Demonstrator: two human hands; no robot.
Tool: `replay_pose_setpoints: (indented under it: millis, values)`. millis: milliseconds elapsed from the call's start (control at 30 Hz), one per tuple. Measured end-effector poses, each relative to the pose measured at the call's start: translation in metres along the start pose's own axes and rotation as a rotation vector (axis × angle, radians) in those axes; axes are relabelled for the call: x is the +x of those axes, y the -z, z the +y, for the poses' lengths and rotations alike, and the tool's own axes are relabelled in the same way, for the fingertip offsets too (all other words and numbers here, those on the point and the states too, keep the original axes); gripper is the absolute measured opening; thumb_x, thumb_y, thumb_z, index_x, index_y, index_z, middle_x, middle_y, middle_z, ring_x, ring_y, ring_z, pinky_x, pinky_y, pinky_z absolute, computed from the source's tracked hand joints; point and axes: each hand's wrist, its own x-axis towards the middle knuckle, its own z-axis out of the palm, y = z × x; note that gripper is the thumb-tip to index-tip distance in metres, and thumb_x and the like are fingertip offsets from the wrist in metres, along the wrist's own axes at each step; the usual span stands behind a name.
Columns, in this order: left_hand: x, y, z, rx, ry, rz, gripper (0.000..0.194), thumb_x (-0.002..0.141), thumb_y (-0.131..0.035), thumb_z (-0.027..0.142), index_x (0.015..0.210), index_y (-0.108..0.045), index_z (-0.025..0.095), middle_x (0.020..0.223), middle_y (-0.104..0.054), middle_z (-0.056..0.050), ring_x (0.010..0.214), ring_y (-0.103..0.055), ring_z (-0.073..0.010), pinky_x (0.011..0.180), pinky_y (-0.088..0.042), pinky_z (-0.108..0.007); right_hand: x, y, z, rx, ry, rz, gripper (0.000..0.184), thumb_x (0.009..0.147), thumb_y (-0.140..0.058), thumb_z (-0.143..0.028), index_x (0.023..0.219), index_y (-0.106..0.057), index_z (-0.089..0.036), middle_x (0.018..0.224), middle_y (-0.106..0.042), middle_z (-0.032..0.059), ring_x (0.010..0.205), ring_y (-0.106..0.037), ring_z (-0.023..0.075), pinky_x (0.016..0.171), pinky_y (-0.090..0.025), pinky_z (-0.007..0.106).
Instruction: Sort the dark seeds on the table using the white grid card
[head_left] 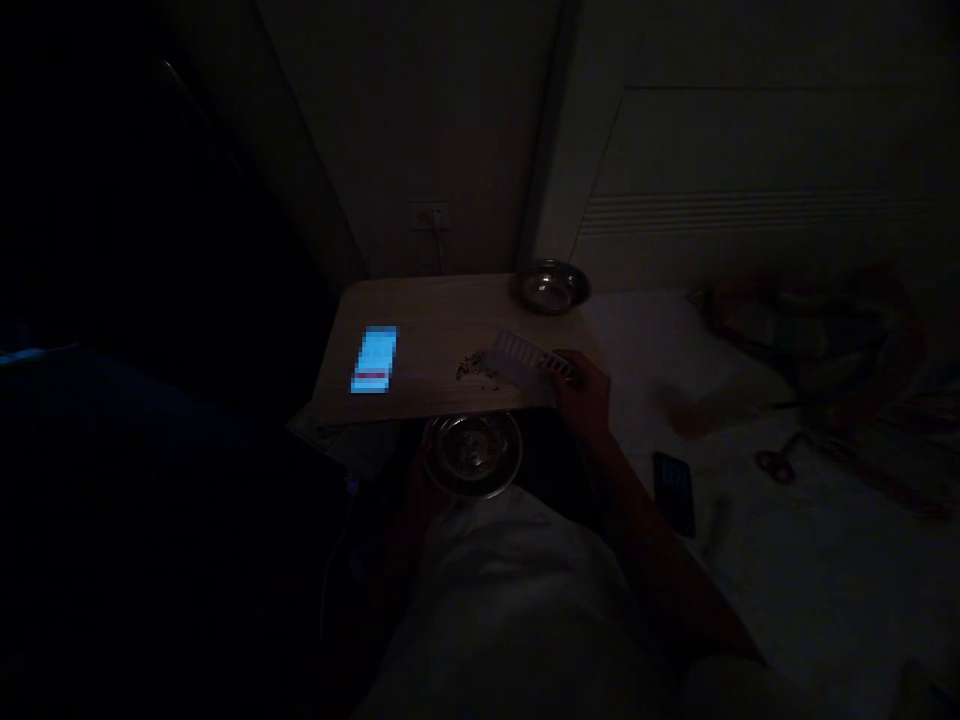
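Note:
In dim light, my right hand (pixel 586 398) grips one end of a flat, pale rectangular piece with a row of slots (pixel 519 358); its exact kind is hard to tell. The far end of that piece touches or hovers by a scatter of small dark bits (pixel 475 366) on a small wooden table (pixel 431 300). Just under the table's near edge, my left hand (pixel 426 478) holds a round steel bowl (pixel 472 455) by its left side. Some small bits seem to lie inside the bowl. Most of my left hand's fingers are lost in shadow.
A lit phone (pixel 374 360) lies on the table's left part, and a second steel bowl (pixel 552 287) stands at its back right corner. On the white bedding to the right are a dark phone (pixel 673 492), red-handled scissors (pixel 776 463) and crumpled cloth (pixel 810 310).

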Motion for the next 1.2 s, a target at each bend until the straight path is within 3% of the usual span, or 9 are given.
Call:
replay_pose_setpoints:
  millis: [367, 633, 867, 1200]
  values:
    - [-0.001, -0.003, 0.0, -0.018, 0.052, -0.021, 0.031, 0.077, -0.055, 0.034, 0.101, -0.065, 0.018, 0.101, -0.069, -0.008, 0.112, -0.055, -0.0276, 0.1, -0.037, -0.045, -0.016, 0.023, 0.004, -0.055, -0.019, -0.048, 0.026, 0.076, -0.058, -0.038, 0.091, -0.065, -0.019, 0.083, -0.068, 0.0032, 0.073, -0.061, 0.0178, 0.066, -0.047, 0.028]
    - [-0.001, 0.001, -0.001, 0.013, 0.016, 0.057, 0.026, 0.076, -0.057, 0.03, 0.097, -0.066, 0.018, 0.096, -0.07, -0.007, 0.114, -0.054, -0.0272, 0.1, -0.037, -0.043, -0.024, 0.029, 0.004, -0.046, -0.072, -0.022, 0.028, 0.075, -0.06, -0.04, 0.091, -0.065, -0.018, 0.079, -0.068, 0.0034, 0.068, -0.06, 0.0177, 0.063, -0.046, 0.029]
    - [-0.003, -0.004, 0.002, 0.024, 0.09, 0.067, 0.026, 0.078, -0.054, 0.034, 0.093, -0.067, 0.017, 0.097, -0.07, -0.008, 0.114, -0.053, -0.0279, 0.1, -0.037, -0.044, -0.025, 0.032, 0.008, -0.028, -0.054, -0.052, 0.026, 0.075, -0.059, -0.037, 0.092, -0.065, -0.019, 0.08, -0.067, 0.0029, 0.07, -0.06, 0.018, 0.064, -0.047, 0.03]
    - [-0.006, -0.007, 0.001, 0.026, 0.019, 0.03, 0.027, 0.077, -0.056, 0.032, 0.097, -0.066, 0.018, 0.097, -0.07, -0.007, 0.114, -0.054, -0.0283, 0.1, -0.037, -0.045, -0.026, 0.032, 0.004, -0.049, -0.054, -0.068, 0.024, 0.075, -0.059, -0.035, 0.092, -0.065, -0.019, 0.079, -0.067, 0.0023, 0.069, -0.06, 0.0171, 0.063, -0.046, 0.028]
